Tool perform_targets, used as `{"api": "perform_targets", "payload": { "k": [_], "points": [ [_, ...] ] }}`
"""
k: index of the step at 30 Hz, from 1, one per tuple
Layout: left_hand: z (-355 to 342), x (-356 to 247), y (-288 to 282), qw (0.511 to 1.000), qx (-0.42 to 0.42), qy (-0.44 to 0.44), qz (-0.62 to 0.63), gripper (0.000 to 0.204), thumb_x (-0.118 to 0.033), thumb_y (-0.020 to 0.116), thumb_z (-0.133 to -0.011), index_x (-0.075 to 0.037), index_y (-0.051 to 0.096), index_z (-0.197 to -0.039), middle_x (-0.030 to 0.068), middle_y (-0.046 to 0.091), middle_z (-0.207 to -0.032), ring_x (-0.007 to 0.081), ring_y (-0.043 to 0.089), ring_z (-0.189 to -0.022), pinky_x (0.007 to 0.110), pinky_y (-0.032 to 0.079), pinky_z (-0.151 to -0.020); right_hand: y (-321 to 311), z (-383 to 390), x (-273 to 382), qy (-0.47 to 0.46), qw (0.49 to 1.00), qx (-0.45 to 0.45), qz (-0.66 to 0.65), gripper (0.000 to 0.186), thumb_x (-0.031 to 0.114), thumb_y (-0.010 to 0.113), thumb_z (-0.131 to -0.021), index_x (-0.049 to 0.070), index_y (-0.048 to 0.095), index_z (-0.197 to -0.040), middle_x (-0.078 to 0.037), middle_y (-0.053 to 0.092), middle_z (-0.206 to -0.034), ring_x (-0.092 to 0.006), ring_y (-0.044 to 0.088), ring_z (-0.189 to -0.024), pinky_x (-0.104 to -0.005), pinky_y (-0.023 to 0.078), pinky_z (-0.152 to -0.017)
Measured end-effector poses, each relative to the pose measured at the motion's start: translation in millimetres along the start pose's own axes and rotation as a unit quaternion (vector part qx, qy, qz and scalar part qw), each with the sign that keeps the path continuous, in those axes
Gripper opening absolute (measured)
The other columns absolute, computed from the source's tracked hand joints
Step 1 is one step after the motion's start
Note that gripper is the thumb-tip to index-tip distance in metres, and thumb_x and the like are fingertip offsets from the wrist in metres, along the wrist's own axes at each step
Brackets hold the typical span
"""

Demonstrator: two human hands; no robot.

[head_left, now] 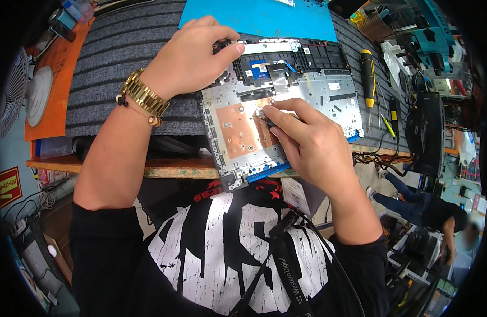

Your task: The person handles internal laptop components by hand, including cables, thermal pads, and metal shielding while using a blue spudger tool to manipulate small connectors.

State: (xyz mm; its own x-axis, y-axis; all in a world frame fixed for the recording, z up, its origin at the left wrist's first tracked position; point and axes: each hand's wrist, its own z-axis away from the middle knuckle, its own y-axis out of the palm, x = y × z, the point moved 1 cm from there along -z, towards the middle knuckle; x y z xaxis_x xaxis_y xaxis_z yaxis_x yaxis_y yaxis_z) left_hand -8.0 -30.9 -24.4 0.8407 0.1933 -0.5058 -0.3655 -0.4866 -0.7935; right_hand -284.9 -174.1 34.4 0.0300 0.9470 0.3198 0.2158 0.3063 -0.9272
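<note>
A laptop's lower casing [317, 103] lies tilted across the bench, its inner side up and its near corner jutting past the bench edge. It has a bare silver plate, a copper-coloured patch [234, 127] and black plastic along the far side. My left hand [193, 55] grips the far left corner, thumb on top, other fingers mostly hidden behind. Over the copper patch, my right hand [313, 138] is closed in a pinch. Something small and shiny shows at its fingertips, too little of it to name. Near the far middle is a small blue-labelled part [258, 70].
A grey ribbed mat [111, 63] covers the bench, with a blue mat [254, 21] beyond. At right lie a yellow-and-black screwdriver [368, 79], a thin green-handled tool [388, 126] and cables. A black box [428, 132] stands farther right. Another person [439, 211] bends over at far right.
</note>
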Motion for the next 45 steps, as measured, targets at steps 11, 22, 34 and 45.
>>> {"api": "perform_targets", "payload": {
  "k": [11, 22, 34, 45],
  "points": [
    [-0.7, -5.0, 3.8, 0.998, -0.01, -0.041, 0.044, 0.045, -0.044, 0.078, -0.114, -0.005, 0.089, -0.134, 0.0186, 0.08, -0.123, 0.041, 0.073, -0.126, 0.052, 0.059, -0.113, 9.6, 1.7, 1.0, 0.02, 1.0, -0.012, -0.004, 0.028, 0.011, 0.084, -0.104, 0.012, 0.087, -0.132, -0.007, 0.081, -0.125, -0.0348, 0.083, -0.099, -0.05, 0.069, -0.08],
    [-5.3, -4.9, -4.9, 0.997, 0.048, -0.061, 0.025, 0.04, -0.036, 0.076, -0.12, -0.008, 0.085, -0.148, 0.0109, 0.077, -0.131, 0.0285, 0.072, -0.125, 0.043, 0.061, -0.11, -18.6, -19.7, -8.2, -0.004, 0.997, 0.072, 0.031, 0.028, 0.017, 0.084, -0.105, 0.016, 0.09, -0.132, -0.007, 0.081, -0.117, -0.0382, 0.083, -0.101, -0.0536, 0.067, -0.085],
    [-5.5, -6.5, -4.8, 0.997, 0.041, -0.062, 0.03, 0.039, -0.035, 0.075, -0.122, -0.007, 0.086, -0.145, 0.011, 0.076, -0.128, 0.0271, 0.072, -0.119, 0.042, 0.06, -0.106, -38.7, -55.4, -31.8, -0.131, 0.981, 0.125, 0.063, 0.035, 0.014, 0.091, -0.099, 0.023, 0.094, -0.133, -0.004, 0.082, -0.119, -0.034, 0.082, -0.095, -0.0504, 0.063, -0.079],
    [-3.7, -2.9, -3.5, 0.998, 0.025, -0.054, 0.033, 0.04, -0.037, 0.073, -0.123, -0.006, 0.088, -0.143, 0.0104, 0.074, -0.115, 0.0271, 0.07, -0.115, 0.041, 0.059, -0.102, -50.5, -32.6, -27.2, -0.061, 0.991, 0.116, 0.024, 0.03, 0.016, 0.085, -0.105, 0.019, 0.092, -0.134, -0.009, 0.079, -0.118, -0.0367, 0.082, -0.099, -0.0515, 0.066, -0.085]
  ]
}}
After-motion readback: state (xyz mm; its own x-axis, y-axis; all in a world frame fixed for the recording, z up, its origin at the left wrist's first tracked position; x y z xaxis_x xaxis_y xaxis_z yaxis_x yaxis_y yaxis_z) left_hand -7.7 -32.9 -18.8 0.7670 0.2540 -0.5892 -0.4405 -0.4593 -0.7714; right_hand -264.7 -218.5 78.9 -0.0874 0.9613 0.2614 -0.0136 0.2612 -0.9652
